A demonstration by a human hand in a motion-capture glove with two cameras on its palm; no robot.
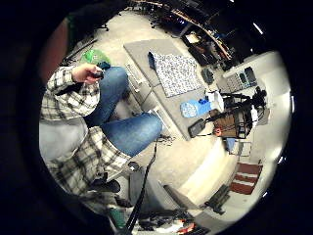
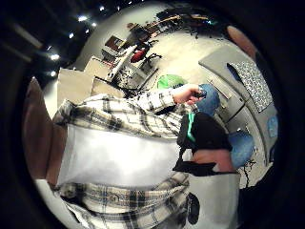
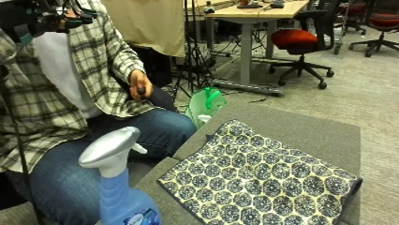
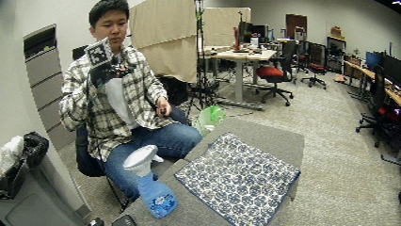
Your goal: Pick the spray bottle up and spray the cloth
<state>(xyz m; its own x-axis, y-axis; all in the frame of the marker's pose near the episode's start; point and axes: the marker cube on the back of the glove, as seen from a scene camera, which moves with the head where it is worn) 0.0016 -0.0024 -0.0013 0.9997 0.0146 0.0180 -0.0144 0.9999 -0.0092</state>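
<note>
Right hand [image 4: 99,61] in black glove is raised up by the person's chest/shoulder, well apart from the table [image 3: 312,131] and everything on it. Can't tell whether its fingers are apart or together; nothing shows in its grip.

Bare left hand [image 3: 138,85] sits over the lap, fingers curled round a small dark object [image 3: 141,91]; what it is can't be made out.

Spray bottle [image 3: 118,187] stands upright at the table edge nearest the outside camera, by the person's knee: blue body, grey/white trigger head w/ nozzle turned toward the person. Untouched by either hand. It stands just beside the near corner of the cloth; can't tell if they touch.

Cloth [image 3: 262,180] lies flat, spread over the middle of the grey table, blue-and-white patterned, one edge running close to the table edge on the person's side.

Green bag [image 3: 205,104] on the floor next to the table's far corner, near the person's legs.
</note>
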